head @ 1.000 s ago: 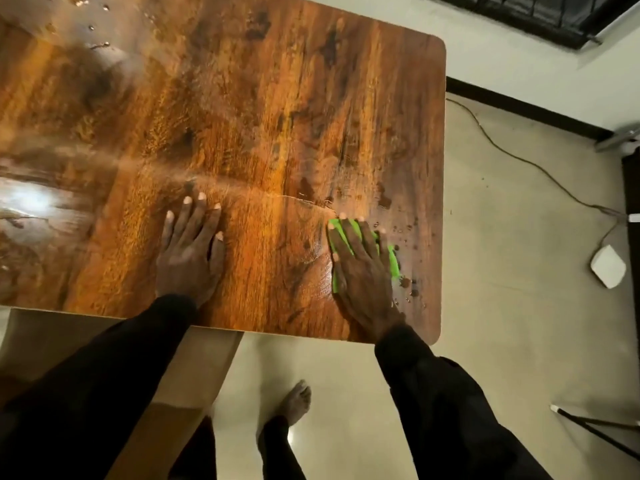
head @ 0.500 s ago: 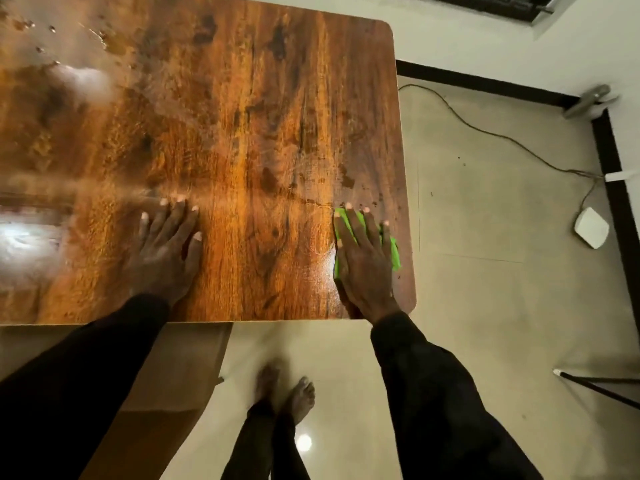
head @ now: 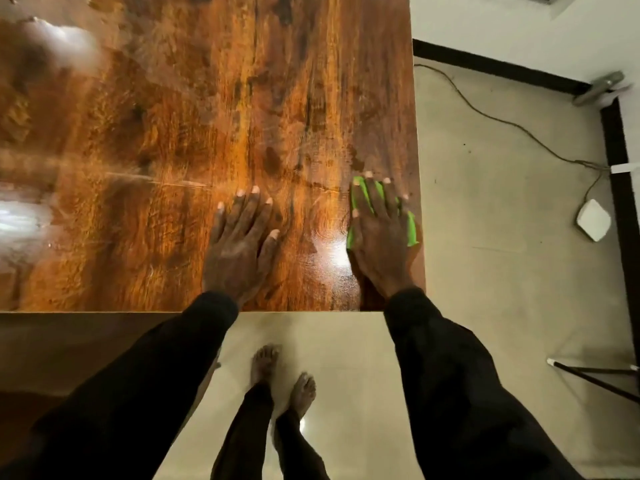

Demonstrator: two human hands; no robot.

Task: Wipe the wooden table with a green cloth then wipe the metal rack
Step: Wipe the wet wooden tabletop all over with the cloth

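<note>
The wooden table (head: 173, 133) fills the upper left, glossy and streaked with wet smears. My right hand (head: 381, 237) lies flat with straight fingers on the green cloth (head: 410, 228), pressing it to the table's near right corner, close to the right edge. The cloth shows only at the hand's sides and between the fingers. My left hand (head: 242, 247) rests flat on the bare wood a hand's width to the left, fingers spread, holding nothing. No metal rack is in view.
Beige floor lies right of and below the table. A cable (head: 502, 123) runs to a white box (head: 593, 220) by the wall. A thin black leg (head: 595, 375) juts in at the lower right. My bare feet (head: 280, 375) stand near the table's front edge.
My right hand has slid the green cloth rightwards to the table's right edge. My left hand has shifted right along the wood, closer to it. The view has moved nearer the front edge.
</note>
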